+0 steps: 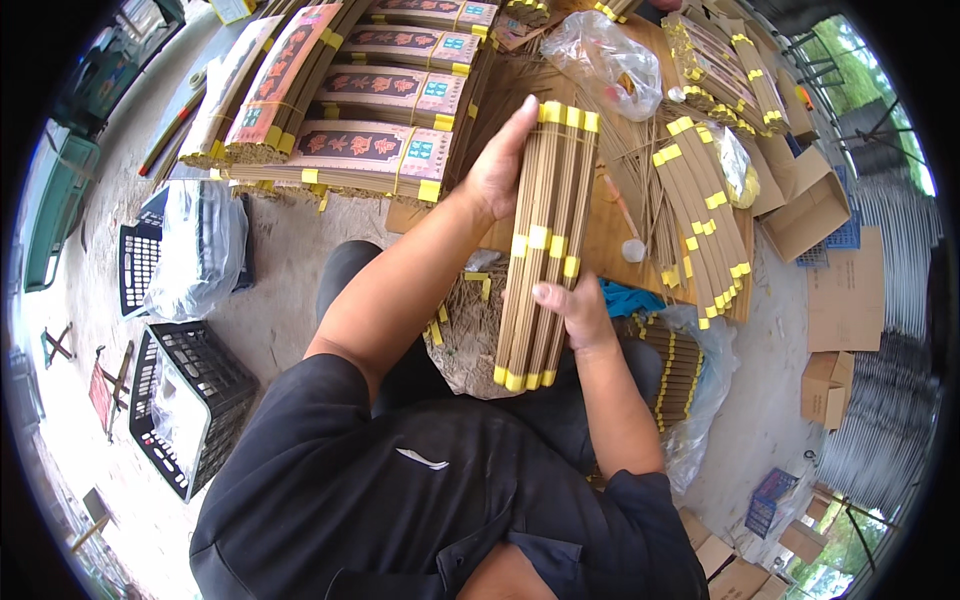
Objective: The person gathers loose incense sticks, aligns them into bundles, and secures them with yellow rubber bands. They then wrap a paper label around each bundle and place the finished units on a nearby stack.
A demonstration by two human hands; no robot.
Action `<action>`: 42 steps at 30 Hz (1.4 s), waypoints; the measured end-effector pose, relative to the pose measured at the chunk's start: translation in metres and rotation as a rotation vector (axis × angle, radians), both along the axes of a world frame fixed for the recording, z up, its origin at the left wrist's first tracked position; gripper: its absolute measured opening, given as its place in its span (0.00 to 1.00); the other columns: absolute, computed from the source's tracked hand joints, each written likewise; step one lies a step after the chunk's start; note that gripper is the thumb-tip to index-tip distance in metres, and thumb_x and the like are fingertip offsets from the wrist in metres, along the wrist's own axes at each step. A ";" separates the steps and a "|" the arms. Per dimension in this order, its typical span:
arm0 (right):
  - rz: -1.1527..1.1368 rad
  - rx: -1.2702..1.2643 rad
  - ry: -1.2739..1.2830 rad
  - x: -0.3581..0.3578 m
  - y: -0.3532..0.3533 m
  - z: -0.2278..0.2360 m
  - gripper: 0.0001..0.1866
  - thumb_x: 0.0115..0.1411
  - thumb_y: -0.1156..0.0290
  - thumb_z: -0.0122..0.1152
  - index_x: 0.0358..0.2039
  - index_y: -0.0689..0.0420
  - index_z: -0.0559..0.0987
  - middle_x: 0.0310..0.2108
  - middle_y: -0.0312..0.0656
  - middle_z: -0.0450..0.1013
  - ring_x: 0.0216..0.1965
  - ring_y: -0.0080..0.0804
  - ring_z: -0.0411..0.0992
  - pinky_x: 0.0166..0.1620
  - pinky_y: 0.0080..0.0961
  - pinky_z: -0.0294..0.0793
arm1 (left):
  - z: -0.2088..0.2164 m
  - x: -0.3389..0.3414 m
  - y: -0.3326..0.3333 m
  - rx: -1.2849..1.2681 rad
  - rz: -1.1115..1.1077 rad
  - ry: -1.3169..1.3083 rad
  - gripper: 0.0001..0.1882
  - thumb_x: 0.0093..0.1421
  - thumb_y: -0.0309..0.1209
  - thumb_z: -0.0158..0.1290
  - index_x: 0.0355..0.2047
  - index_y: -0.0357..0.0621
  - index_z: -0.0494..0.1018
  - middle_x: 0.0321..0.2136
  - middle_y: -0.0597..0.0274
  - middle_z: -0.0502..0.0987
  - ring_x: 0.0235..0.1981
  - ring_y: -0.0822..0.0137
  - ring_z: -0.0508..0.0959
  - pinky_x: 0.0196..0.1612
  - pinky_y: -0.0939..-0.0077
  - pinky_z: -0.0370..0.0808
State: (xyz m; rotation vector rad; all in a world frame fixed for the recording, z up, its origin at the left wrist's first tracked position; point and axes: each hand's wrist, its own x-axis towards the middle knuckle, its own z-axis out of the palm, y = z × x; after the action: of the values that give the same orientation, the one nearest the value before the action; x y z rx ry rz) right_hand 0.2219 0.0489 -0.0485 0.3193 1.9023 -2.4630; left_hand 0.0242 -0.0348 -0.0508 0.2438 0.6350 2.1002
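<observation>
Left of your bench [595, 245], the labelled stack [360, 150] looks finished. On the bench's right, yellow-banded bundles [705, 230] show no labels, so seem unfinished. Over the bench's near edge, your held bundle [548, 200] is banded, unlabelled on its visible side; your right hand [578, 310] closes around its lower half, your left hand [500, 165] meets its upper side, fingers hidden, closure unclear.

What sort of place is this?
Probably a small packing workshop: yellow-banded bundles of thin brown sticks are held in hand, labelled bundles are piled at the upper left, and an open cardboard box sits to the right.
</observation>
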 end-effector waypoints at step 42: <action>-0.292 0.482 -0.370 0.021 0.029 0.000 0.14 0.61 0.71 0.72 0.40 0.67 0.79 0.30 0.35 0.78 0.29 0.17 0.74 0.36 0.16 0.75 | -0.040 0.064 0.013 -0.878 0.593 0.913 0.32 0.67 0.37 0.53 0.65 0.31 0.61 0.67 0.33 0.60 0.69 0.39 0.61 0.72 0.57 0.58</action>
State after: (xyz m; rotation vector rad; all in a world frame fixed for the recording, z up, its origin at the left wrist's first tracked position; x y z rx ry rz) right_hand 0.2427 0.0774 -0.0485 1.0439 2.3688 -1.8515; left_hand 0.0880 -0.0221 -0.0910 0.5517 2.3097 1.9181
